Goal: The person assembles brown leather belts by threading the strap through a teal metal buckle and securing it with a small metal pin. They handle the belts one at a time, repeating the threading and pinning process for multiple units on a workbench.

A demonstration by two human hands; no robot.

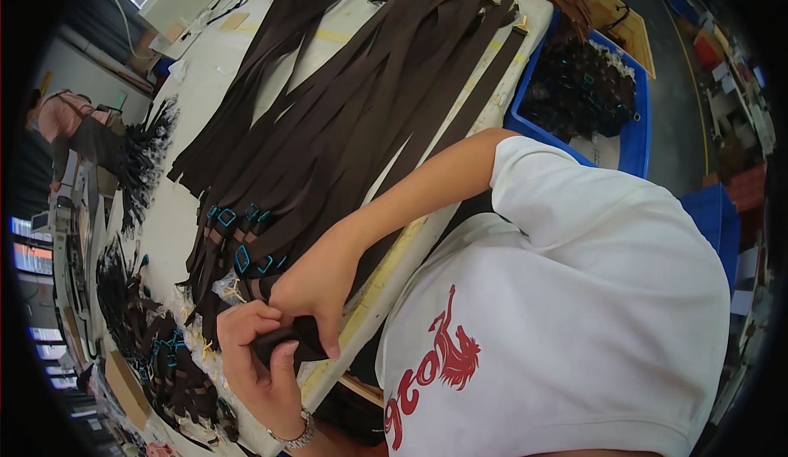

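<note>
Near the table's edge, both my hands work on one dark brown webbing strap (pixel 309 340), folded or looped between them. My left hand (pixel 258 367), with a metal-banded watch on its wrist, curls its fingers and thumb round the fold. From above, my right hand (pixel 316 281) closes over the same strap, fingers bent down against it. What the fingertips grip inside the fold is hidden. Right beside the hands are a gold-coloured fitting in clear plastic (pixel 232 290) and several straps with teal-edged buckles (pixel 226 217).
Long brown straps (pixel 361 88) lie in bundles along the white table (pixel 234 67). More buckled straps (pixel 168 350) are heaped at lower left. A blue crate (pixel 640 141) of dark straps stands behind at upper right. Another person (pixel 74 125) bends over equipment at far left.
</note>
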